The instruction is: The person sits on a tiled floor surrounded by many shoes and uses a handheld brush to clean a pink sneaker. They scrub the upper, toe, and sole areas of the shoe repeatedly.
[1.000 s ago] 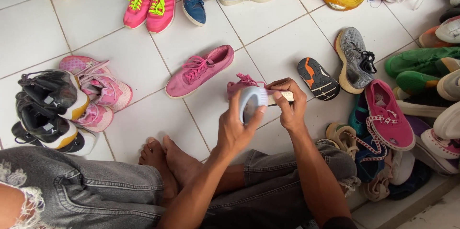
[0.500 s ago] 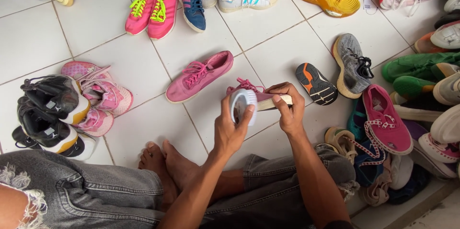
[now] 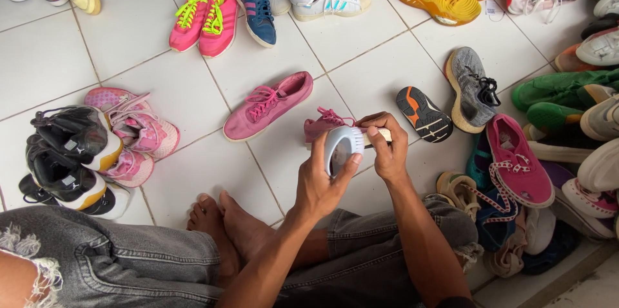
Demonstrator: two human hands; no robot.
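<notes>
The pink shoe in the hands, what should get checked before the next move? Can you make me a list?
1. Left hand grips the pink shoe by its heel: ok.
2. Right hand has hold of the pale object at the shoe's sole: ok.
3. What that object is: cannot tell.
4. Matching pink shoe lies on the tiles within reach: ok.
5. Sole clean: cannot tell.

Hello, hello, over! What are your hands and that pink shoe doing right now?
Left hand grips pink shoe, sole up. Right hand holds a pale tool at its edge. Matching pink shoe lies on white tile floor. Nothing blocking.
</notes>
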